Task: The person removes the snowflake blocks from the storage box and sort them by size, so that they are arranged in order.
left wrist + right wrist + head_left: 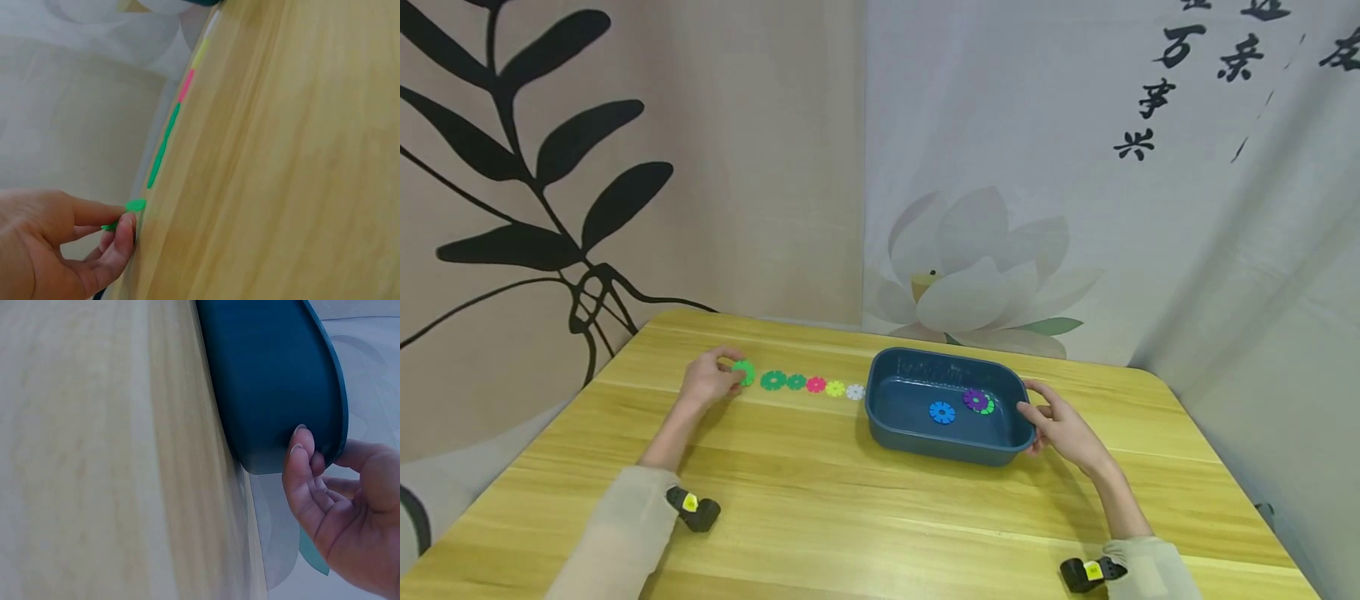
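Observation:
My left hand (706, 381) pinches a light green notched disc (746, 372) between thumb and fingers, at the left end of a row of discs. Running right from it lie a larger dark green disc (772, 381), a smaller dark green one (796, 382), a pink one (816, 384), a yellow one (836, 388) and a white one (855, 392). My right hand (1070, 429) grips the right end wall of a blue plastic basin (940, 451). Inside the basin are a blue disc (942, 412) and a purple disc (976, 400), which partly covers a green one (989, 406).
All of this stands on a wooden table (850, 525), towards its far edge. Behind it hangs a printed curtain (760, 167) with leaves, a lotus and black characters. A black wrist camera (696, 510) sits on the left sleeve, and another (1092, 573) on the right.

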Motion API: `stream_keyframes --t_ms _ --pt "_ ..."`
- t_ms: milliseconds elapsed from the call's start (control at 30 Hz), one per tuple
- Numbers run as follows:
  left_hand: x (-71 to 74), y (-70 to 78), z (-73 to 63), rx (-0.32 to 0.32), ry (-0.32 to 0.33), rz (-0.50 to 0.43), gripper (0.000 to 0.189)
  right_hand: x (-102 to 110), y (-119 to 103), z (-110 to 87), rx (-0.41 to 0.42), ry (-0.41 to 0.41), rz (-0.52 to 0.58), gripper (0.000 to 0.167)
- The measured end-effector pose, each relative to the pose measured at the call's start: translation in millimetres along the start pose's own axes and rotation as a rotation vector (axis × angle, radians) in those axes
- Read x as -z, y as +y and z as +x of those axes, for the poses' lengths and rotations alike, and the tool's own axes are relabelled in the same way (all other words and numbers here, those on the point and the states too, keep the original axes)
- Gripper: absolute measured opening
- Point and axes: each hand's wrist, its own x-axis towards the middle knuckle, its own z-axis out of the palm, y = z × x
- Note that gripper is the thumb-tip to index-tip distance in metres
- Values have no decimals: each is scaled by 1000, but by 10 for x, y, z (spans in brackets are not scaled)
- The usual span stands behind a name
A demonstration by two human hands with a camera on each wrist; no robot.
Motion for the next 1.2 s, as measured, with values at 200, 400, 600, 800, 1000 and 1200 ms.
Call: stream_keyframes --t_ms 200,400,600,800,1000,1200 --pt "13 -19 37 12 -24 2 38 10 -1 4 -10 10 -1 61" --pt "13 -16 64 5 -47 37 39 16 -14 0 8 8 -10 63" --pt "24 -35 83 12 -69 63 42 14 -2 12 -2 10 -15 63" --pt "29 -34 63 13 -55 74 42 14 -6 20 -1 3 -6 62" --pt "-1 108 0 -38 -29 103 38 12 21 27 -3 2 -15 63" --pt "-130 363 -57 -154 -40 80 34 -2 42 25 -5 1 -6 60"
